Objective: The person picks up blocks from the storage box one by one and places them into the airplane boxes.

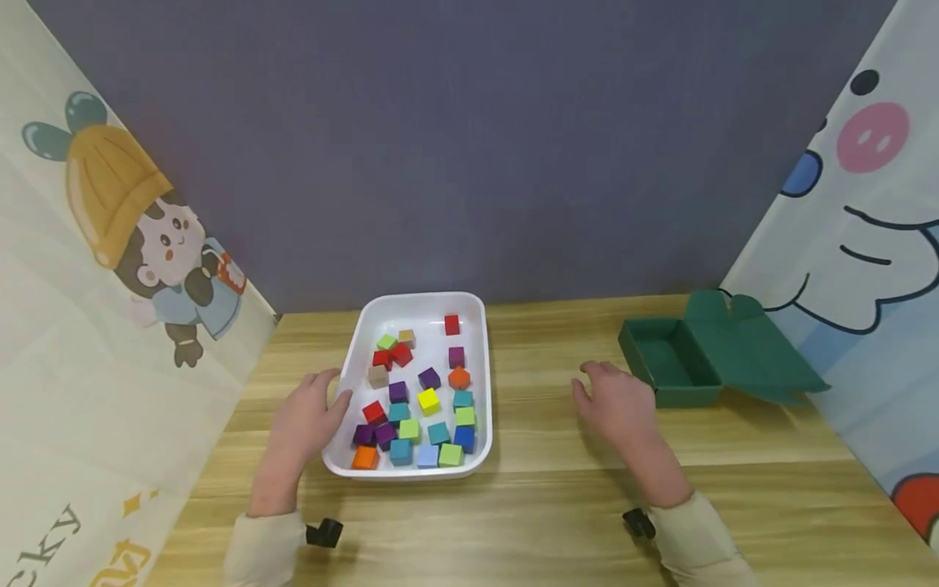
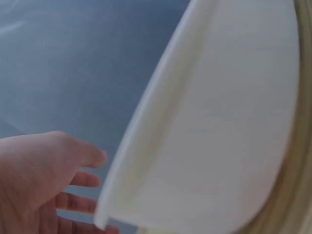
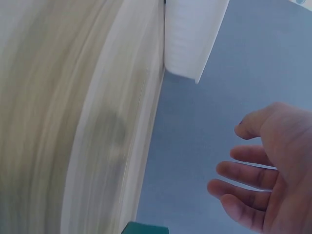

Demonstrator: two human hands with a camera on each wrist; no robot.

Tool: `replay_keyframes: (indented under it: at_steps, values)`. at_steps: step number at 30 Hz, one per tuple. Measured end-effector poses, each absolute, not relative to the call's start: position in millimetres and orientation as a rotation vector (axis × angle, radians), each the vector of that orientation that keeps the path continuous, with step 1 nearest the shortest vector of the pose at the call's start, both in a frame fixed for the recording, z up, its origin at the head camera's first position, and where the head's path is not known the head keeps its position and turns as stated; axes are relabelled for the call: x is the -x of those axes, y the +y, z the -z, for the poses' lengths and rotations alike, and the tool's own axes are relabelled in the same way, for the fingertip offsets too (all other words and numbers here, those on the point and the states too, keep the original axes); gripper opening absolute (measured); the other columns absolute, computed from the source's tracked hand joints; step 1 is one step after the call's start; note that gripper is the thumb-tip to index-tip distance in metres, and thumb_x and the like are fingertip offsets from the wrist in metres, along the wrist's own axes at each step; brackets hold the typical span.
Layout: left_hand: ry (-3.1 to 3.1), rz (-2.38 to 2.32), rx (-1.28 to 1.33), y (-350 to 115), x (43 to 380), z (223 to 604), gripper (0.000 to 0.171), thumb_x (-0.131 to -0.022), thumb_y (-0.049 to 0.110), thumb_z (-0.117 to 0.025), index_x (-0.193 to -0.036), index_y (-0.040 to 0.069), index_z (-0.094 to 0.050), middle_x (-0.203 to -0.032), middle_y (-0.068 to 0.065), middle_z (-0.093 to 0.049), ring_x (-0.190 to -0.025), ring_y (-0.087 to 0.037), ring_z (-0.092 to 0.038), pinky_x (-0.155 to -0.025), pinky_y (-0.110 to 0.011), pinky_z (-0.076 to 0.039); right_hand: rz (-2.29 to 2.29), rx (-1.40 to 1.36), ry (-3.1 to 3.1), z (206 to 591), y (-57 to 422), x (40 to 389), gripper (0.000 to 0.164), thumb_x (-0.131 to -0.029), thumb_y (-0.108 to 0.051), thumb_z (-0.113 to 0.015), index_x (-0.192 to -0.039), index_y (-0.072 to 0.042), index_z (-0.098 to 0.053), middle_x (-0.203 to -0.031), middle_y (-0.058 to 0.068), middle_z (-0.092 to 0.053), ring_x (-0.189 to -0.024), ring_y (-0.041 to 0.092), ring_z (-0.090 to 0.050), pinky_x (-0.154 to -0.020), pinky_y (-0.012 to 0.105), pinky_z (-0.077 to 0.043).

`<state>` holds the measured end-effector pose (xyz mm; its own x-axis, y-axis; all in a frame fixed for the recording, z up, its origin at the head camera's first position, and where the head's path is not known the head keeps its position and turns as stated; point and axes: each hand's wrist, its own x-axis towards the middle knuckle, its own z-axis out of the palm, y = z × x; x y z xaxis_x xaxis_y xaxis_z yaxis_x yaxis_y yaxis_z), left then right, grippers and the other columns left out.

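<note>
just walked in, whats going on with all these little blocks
A person's left hand is at the edge of a white tray of colored blocks; whether it touches is unclear. The right hand is beside an open green box. Neither holds a block, and every block in view lies in the tray.

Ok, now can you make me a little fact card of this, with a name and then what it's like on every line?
Table: wood-grained
Tray: white, on the table, holding many small blocks
Block colours: red, orange, yellow, green, teal, blue, purple, tan
Box: green, right of the tray, lid open
Left grip: at the tray's left edge; can't tell if touching
Right grip: left of the box, holding nothing
</note>
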<state>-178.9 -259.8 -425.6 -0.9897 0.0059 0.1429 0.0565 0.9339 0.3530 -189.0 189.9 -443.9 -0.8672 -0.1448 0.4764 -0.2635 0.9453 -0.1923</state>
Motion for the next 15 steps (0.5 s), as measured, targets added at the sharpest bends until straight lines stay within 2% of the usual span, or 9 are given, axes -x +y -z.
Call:
replay_keyframes:
  at_steps: [7,13,15]
  values:
    - [-3.051,0.69,0.008,-271.0,187.9,440.0,0.062,-0.099,0.04,-0.051,-0.144,-0.003,-0.039,-0.137,-0.027,-0.048,-0.12,-0.044,-0.048,-0.096,-0.061,-0.043,-0.374,-0.259,-2.61,438.8,210.8,197.0,0.024,-0.085,-0.022,-0.07,-0.099,-0.002,-0.07,-0.087,0.015,-0.069,-0.04,0.02,-0.047,-0.03,0.032,-0.033]
    - [-3.079,0.823,0.04,-281.9,198.1,444.9,0.068,-0.1,0.038,-0.05,-0.146,-0.008,-0.03,-0.132,-0.031,-0.05,-0.115,-0.045,-0.052,-0.095,-0.059,-0.046,-0.379,-0.232,-2.667,438.8,225.0,204.7,0.026,-0.088,-0.022,-0.067,-0.103,-0.002,-0.069,-0.088,0.015,-0.067,-0.041,0.019,-0.044,-0.031,0.034,-0.034]
    - [-3.068,0.95,0.045,-286.5,202.9,446.3,0.067,-0.101,0.037,-0.049,-0.146,-0.009,-0.029,-0.129,-0.032,-0.051,-0.109,-0.042,-0.056,-0.091,-0.054,-0.05,-0.37,-0.216,-2.688,439.8,228.9,206.7,0.026,-0.088,-0.022,-0.066,-0.104,-0.002,-0.069,-0.091,0.016,-0.066,-0.043,0.021,-0.046,-0.031,0.035,-0.036]
